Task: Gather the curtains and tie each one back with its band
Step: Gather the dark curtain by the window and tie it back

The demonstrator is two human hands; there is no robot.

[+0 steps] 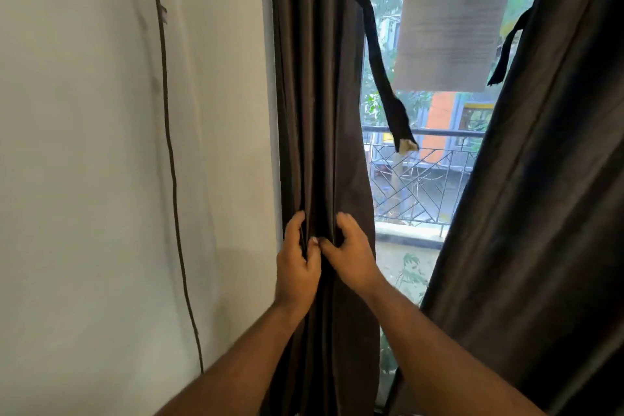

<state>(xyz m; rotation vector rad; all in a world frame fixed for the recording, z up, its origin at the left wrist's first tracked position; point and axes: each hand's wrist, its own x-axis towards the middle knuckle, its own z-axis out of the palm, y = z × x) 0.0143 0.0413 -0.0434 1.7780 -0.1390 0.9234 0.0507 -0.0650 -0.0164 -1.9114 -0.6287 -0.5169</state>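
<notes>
Two bare forearms reach up from the bottom edge. The left hand [297, 262] and right hand [351, 255] sit side by side, thumbs nearly touching, each pinching folds of the dark brown fabric curtain [320, 111] bunched against the white wall [101, 145]. Its dark band [381, 71] dangles loose before the window – a second brown curtain [540, 179] hangs right, its band [506, 51] also untied

Worn on the head, facing forward and slightly down, close to a window [422, 162] beside a white wall [101, 179]. Only one view, near enough to reach the left curtain [314, 111].
</notes>
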